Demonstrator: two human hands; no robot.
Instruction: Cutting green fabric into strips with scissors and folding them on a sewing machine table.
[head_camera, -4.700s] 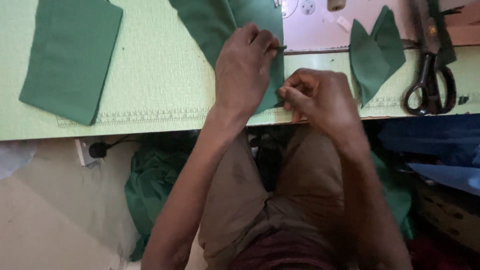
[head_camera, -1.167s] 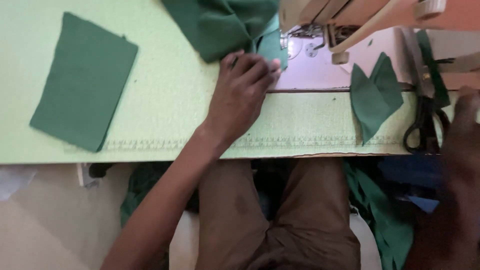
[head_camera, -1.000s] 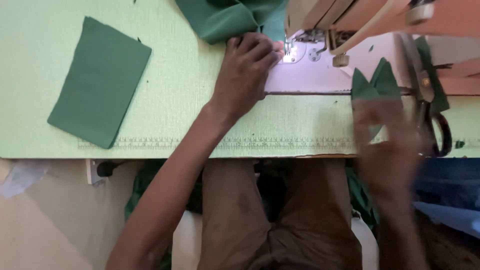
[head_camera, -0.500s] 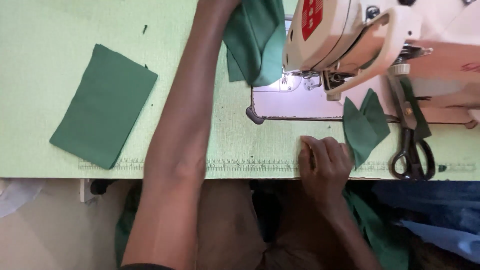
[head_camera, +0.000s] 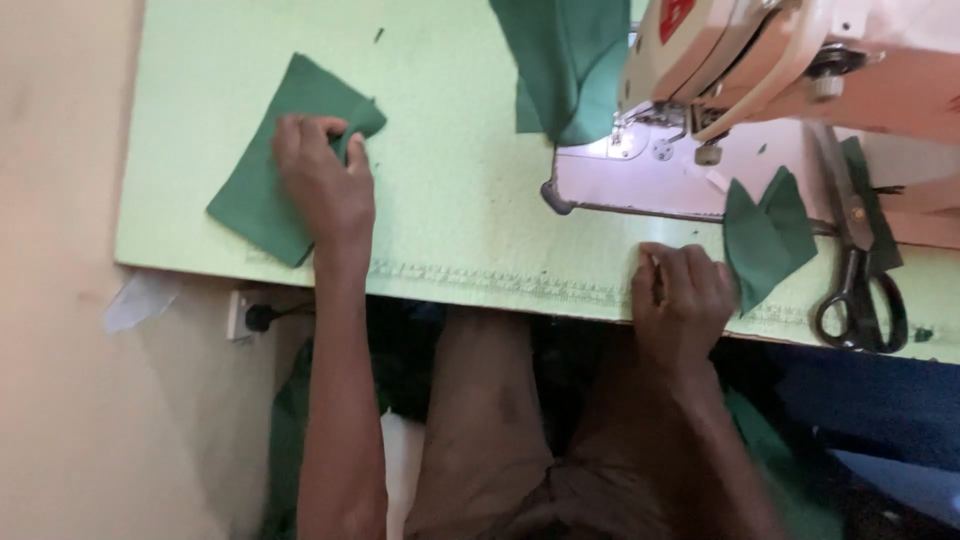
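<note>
Nearest the camera, below the edge of the pale green surface, I am seeing my knees and a heap of green cloth on the floor, with a plug in a socket to the left.

At the near edge, my right hand is resting knuckles up with its fingers curled together. I cannot tell whether anything is inside them. It is sitting just beside a small folded green piece, and black-handled scissors are lying to the right of that.

Further left, my left hand is lying on the green fabric rectangle, which is lying flat near the left end of the surface. Its fingers are closing on the far right corner, which is puckering up under the pinch. I judge this to be the pick-up step: the grip is forming, and the rest of the piece is not yet off the surface.

As I read it, the next move is calling for a firm pinch through both faces of that corner, then a lift and a drag to the right without letting the rectangle fold.

Farthest off, the sewing machine is standing with its lamp lit, and a larger green cloth is hanging beside its needle.
</note>
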